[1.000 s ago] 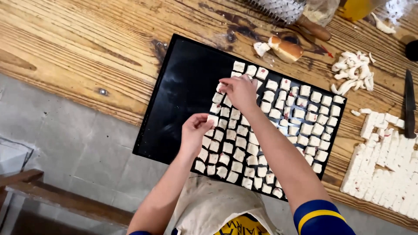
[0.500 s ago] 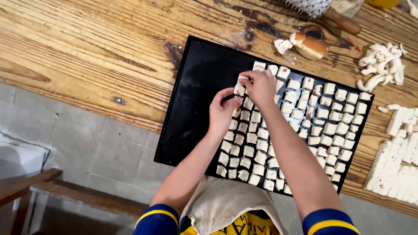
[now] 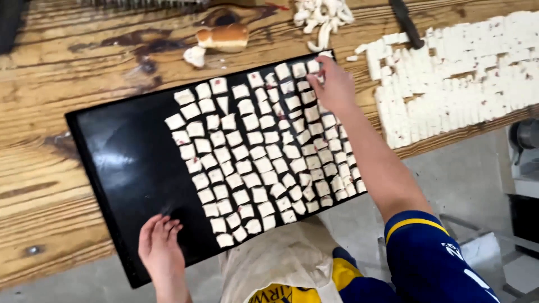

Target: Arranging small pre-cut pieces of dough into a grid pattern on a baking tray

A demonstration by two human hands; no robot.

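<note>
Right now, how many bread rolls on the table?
1. The bread roll lies on the wooden table just beyond the black tray's far edge. More may lie out of frame.

Your wooden surface (image 3: 73,62) of rough grained planks with dark stains and knots, its front edge over a grey concrete floor (image 3: 471,174), even daylight on the boards, a pale appliance (image 3: 525,151) at your far right.
</note>
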